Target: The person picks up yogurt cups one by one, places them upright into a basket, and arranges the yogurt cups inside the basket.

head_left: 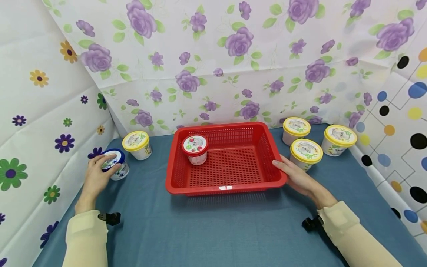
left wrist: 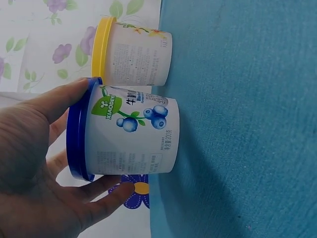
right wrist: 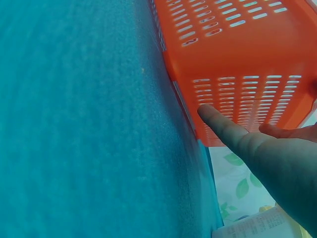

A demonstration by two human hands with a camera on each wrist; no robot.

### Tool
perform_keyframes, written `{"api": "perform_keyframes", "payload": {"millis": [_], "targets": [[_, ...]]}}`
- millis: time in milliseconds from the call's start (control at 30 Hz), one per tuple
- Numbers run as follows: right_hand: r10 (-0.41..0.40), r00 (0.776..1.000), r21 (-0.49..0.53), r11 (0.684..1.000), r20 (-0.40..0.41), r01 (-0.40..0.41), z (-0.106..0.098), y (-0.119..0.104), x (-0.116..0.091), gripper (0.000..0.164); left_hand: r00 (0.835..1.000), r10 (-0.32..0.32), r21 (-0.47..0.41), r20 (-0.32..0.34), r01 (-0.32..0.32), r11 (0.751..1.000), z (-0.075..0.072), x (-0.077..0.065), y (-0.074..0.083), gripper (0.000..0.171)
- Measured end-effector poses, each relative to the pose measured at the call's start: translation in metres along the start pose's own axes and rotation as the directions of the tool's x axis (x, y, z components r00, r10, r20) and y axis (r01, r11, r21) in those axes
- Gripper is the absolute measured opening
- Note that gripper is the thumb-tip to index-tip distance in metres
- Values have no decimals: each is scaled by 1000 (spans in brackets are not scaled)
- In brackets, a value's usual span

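Note:
My left hand point(head_left: 98, 177) grips a white tub with a blue lid point(left wrist: 129, 130) by the lid, thumb and fingers spread around its rim. Blueberries are printed on its side, and it stands upright on the cloth. Just behind it is a yellow-lidded tub point(head_left: 137, 145). At the middle lies a red plastic basket point(head_left: 227, 163) with slotted walls. Inside it, toward the left, stands a red-lidded tub point(head_left: 195, 149). My right hand point(head_left: 298, 178) holds the basket's right end, thumb at the rim and fingers point(right wrist: 223, 124) against the outer wall.
Three more yellow-lidded tubs stand right of the basket: one at the back point(head_left: 296, 129), one near my right hand point(head_left: 306, 154), one farther right point(head_left: 338, 139). Blue cloth point(head_left: 207, 230) covers the table. Patterned sheets point(head_left: 213, 74) rise at the back and both sides.

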State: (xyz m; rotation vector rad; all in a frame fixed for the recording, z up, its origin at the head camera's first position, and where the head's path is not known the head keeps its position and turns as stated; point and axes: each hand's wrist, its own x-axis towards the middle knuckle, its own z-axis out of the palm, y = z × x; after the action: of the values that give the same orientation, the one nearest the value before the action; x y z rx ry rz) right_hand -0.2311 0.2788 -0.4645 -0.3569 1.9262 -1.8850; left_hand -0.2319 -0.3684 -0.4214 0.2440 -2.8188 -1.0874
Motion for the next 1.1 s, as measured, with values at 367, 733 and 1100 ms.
{"api": "perform_keyframes", "payload": {"millis": [367,733,1100], "targets": [[18,1000,-22,1000,-23,-19,0,0,0,66,1000,6,3,-20,-6,1000,5,3,-3,65],[11,1000,-10,1000,-17,-11,1,2,1,64,999,2,-50,-47,-4,999,3,3,-10,67],[15,1000,-6,1000,-19,-15,0,2,1,64,999,6,-45,-48,-8,999,3,5,-12,69]]}}
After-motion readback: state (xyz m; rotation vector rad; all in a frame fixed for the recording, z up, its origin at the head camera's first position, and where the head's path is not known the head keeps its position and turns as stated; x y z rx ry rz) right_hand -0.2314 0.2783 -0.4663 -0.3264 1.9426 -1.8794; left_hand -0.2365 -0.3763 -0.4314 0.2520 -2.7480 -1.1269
